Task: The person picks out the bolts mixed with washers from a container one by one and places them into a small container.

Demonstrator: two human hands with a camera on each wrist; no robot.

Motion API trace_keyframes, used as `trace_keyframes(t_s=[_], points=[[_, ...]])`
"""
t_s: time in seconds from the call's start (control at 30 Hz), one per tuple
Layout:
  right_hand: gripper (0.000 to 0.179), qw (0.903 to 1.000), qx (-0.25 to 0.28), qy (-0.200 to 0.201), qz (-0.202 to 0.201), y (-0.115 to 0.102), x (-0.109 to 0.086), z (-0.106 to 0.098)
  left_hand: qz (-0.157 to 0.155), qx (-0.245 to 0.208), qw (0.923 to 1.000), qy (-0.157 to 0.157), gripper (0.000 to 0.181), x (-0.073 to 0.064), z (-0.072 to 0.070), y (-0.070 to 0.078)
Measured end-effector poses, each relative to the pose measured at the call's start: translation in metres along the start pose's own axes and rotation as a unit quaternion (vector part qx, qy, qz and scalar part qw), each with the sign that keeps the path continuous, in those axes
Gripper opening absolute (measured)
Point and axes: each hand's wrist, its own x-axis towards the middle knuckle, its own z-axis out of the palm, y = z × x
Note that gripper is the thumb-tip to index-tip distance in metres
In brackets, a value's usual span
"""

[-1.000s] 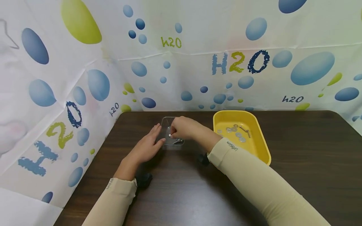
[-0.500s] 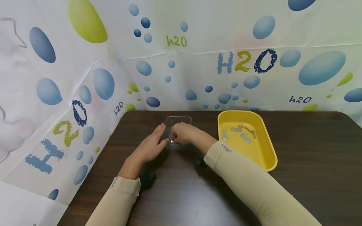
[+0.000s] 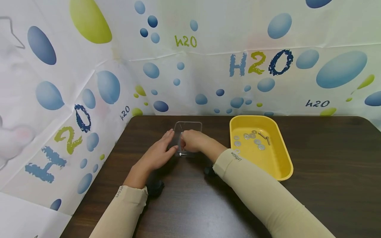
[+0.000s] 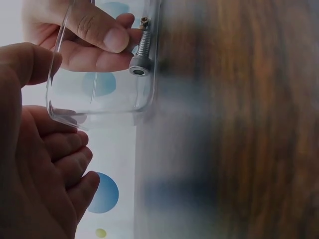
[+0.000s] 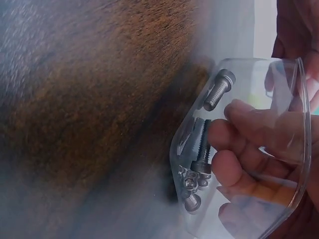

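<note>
A small clear plastic box (image 3: 188, 122) sits on the table, with several metal parts inside. My left hand (image 3: 157, 152) lies along its left side, fingers extended; in the left wrist view the thumb is right at the rim. My right hand (image 3: 194, 140) reaches down into the box with bent fingers. In the right wrist view a socket-head bolt (image 5: 220, 89) lies near the thumb tip, and an index fingertip overlaps a dark bolt (image 5: 202, 154). Smaller parts, including a short screw (image 5: 191, 201), lie lower. I cannot tell whether the right fingers hold anything.
To the right stands a yellow tray (image 3: 279, 167) with several flat washers (image 3: 261, 147) and two screws (image 3: 268, 140) in it. The dark wooden table (image 3: 184, 205) ends at the back against a printed white sheet (image 3: 208, 76).
The head view has shifted slightly. My right hand has sunk a little lower in the box and now covers the bolts seen beside it earlier. My left hand stays beside the box.
</note>
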Motion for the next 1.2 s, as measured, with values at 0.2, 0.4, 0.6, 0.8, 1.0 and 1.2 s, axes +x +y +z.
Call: trace_keyframes(t_s=[0.2,0.4,0.6,0.8,1.0,1.2], points=[[0.016,1.0000,0.005,0.000,0.000,0.002,-0.003,-0.002,0.013,-0.004,0.9998,0.012,0.072,0.002,0.001,-0.002],[0.014,0.9992,0.036,0.007,-0.018,0.007,-0.010,-0.010,0.030,-0.008,0.9991,0.028,0.073,0.003,0.001,-0.004],[0.020,0.9968,0.071,0.037,-0.009,0.021,-0.032,-0.037,0.026,-0.010,0.9992,0.028,0.073,0.002,0.002,-0.004],[0.020,0.9945,0.065,0.080,0.015,0.056,-0.070,-0.073,0.019,-0.004,0.9992,0.034,0.073,-0.001,-0.003,-0.003],[0.024,0.9858,0.069,0.122,0.092,0.112,-0.113,-0.092,0.022,0.004,0.9989,0.040,0.074,-0.001,-0.007,0.006],[0.026,0.9776,0.054,0.123,0.162,0.155,-0.143,-0.088,0.051,0.025,0.9976,0.039,0.072,0.003,-0.004,0.032]])
